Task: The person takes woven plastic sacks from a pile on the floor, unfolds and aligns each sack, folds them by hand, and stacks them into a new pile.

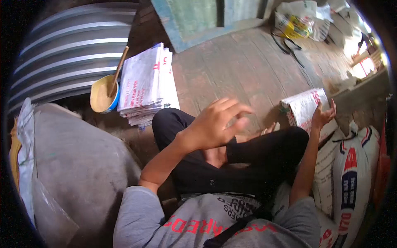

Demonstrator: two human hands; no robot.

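Note:
My left hand [217, 122] is raised over my crossed legs, its fingers loosely curved and apart, with nothing in them. My right hand [323, 115] hovers at the right edge of a smaller pile of folded white sacks [304, 108] with red print, palm up and fingers spread. A taller stack of flat white sacks [140, 78] with red lettering lies beyond my left knee. Beside that stack, a cut-open yellow and blue container [96, 94] holds a tan paste, and a wooden stick [120, 64] leans in it.
Corrugated metal sheet [74, 53] stands at the far left, above a large grey sack [78, 161]. Full printed sacks [351, 182] crowd my right side. A blue-framed panel [198, 20] and plastic bags [300, 20] are at the back of the plank floor [231, 62].

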